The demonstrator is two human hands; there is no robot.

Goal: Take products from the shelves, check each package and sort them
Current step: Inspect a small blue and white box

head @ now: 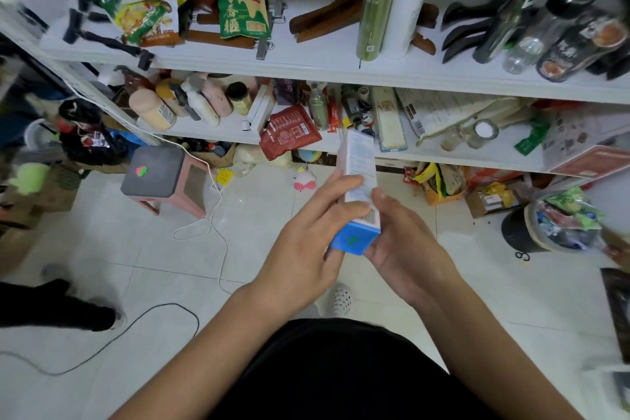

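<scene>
A tall white carton with a blue end (358, 167) is held tilted in front of the shelves, printed side up and blue end toward me. My left hand (306, 249) grips its lower part from the left, fingers wrapped over the front. My right hand (405, 242) cups it from the right, thumb on the printed face near the barcode. The upper white shelf (306, 61) carries snack bags, wooden hangers and bottles. On the lower shelf (211, 133) lie lotion bottles, a red pouch (289, 131) and small jars.
A pink stool with a grey top (156, 177) stands at the left on the tiled floor. White and black cables (211, 225) trail across the tiles. A black bin with a full bag (545, 228) sits at the right. Someone's dark-clad leg (58, 307) is at the left.
</scene>
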